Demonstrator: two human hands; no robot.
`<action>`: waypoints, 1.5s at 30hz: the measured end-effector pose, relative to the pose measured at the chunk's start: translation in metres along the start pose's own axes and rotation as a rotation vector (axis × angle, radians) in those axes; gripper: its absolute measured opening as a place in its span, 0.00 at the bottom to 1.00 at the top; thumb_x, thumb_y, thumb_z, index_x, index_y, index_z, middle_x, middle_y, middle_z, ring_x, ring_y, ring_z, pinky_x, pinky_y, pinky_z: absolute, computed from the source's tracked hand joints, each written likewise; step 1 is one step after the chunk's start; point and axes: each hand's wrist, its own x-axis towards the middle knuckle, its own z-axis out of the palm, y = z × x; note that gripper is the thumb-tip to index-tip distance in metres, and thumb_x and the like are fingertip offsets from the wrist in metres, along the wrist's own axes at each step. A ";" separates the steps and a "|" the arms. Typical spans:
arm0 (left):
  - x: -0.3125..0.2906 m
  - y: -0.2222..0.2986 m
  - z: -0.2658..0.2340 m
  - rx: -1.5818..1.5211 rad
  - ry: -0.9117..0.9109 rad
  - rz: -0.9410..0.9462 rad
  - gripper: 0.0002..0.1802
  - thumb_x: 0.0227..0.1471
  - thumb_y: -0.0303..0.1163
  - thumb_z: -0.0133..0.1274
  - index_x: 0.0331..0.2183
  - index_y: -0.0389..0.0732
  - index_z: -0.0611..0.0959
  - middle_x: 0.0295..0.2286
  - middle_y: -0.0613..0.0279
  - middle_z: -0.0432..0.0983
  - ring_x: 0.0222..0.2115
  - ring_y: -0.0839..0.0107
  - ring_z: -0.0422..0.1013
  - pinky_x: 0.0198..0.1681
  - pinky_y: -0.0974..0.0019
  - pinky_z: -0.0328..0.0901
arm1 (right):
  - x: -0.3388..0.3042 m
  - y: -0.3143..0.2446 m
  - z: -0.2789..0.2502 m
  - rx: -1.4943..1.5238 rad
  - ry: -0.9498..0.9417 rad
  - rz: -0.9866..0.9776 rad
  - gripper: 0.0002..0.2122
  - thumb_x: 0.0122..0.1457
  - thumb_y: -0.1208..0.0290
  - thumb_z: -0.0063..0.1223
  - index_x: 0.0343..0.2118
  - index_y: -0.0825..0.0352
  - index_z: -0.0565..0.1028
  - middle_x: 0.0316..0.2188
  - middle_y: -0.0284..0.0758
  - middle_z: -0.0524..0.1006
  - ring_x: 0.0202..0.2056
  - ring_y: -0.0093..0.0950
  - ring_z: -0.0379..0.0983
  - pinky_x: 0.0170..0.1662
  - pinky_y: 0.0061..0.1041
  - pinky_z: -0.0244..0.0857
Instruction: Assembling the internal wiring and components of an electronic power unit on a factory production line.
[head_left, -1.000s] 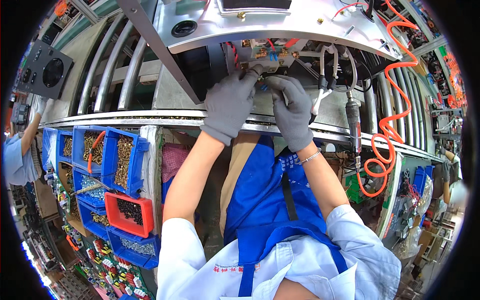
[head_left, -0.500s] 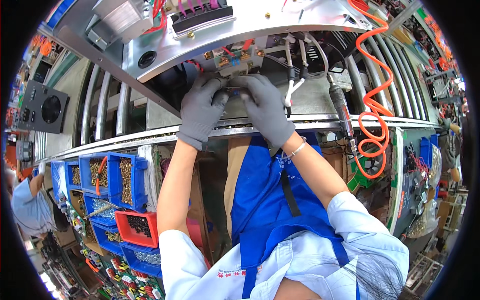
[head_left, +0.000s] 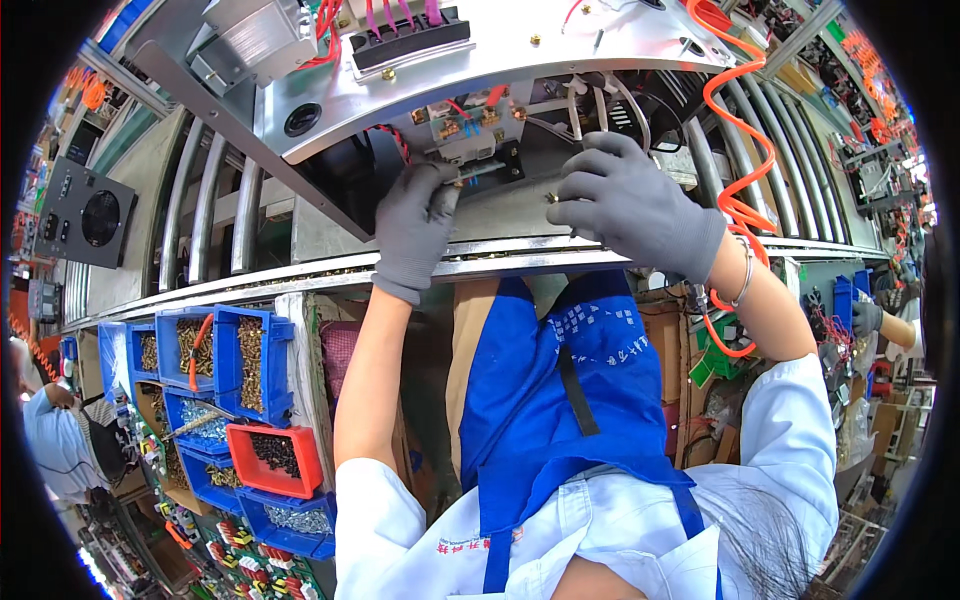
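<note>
Cabinet (head_left: pixel 560 58) holds wiring (head_left: pixel 601 108), blue bin (head_left: pixel 281 372), screws (head_left: pixel 250 362); left fingers (head_left: pixel 428 177) and right fingers (head_left: pixel 592 188) curl, any pinch unclear.

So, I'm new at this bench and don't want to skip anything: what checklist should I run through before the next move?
1. Left hand and right hand both gloved: ok.
2. Left hand close to the terminal assembly: ok, just below it in view.
3. Firm left-hand grip: cannot tell, the fingers hide it.
4. Right hand out of line with the pale cables: not ok, it overlaps their lower ends in view; contact is unclear.
5. Dark screws stocked in the red bin: ok.
6. Terminals tightened: cannot tell, too small.
</note>
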 end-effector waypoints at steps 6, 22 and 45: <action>-0.013 -0.018 0.013 -0.069 -0.023 0.009 0.11 0.45 0.24 0.60 0.34 0.42 0.80 0.33 0.57 0.77 0.33 0.56 0.75 0.35 0.62 0.70 | 0.042 -0.009 0.009 0.086 0.348 0.152 0.09 0.51 0.64 0.59 0.36 0.55 0.77 0.31 0.28 0.75 0.38 0.30 0.72 0.43 0.33 0.64; -0.010 -0.012 0.020 -0.133 0.091 -0.123 0.11 0.46 0.27 0.62 0.35 0.41 0.80 0.33 0.57 0.78 0.32 0.59 0.77 0.35 0.64 0.70 | 0.074 -0.019 0.031 0.019 0.440 0.292 0.10 0.51 0.62 0.59 0.35 0.56 0.77 0.30 0.32 0.76 0.38 0.33 0.73 0.41 0.36 0.63; -0.011 -0.006 0.033 -0.011 0.262 -0.193 0.14 0.45 0.34 0.64 0.35 0.40 0.83 0.33 0.54 0.79 0.36 0.54 0.75 0.40 0.60 0.69 | 0.002 -0.065 -0.075 0.233 0.636 0.246 0.25 0.44 0.75 0.66 0.48 0.67 0.71 0.47 0.45 0.73 0.48 0.40 0.71 0.51 0.35 0.65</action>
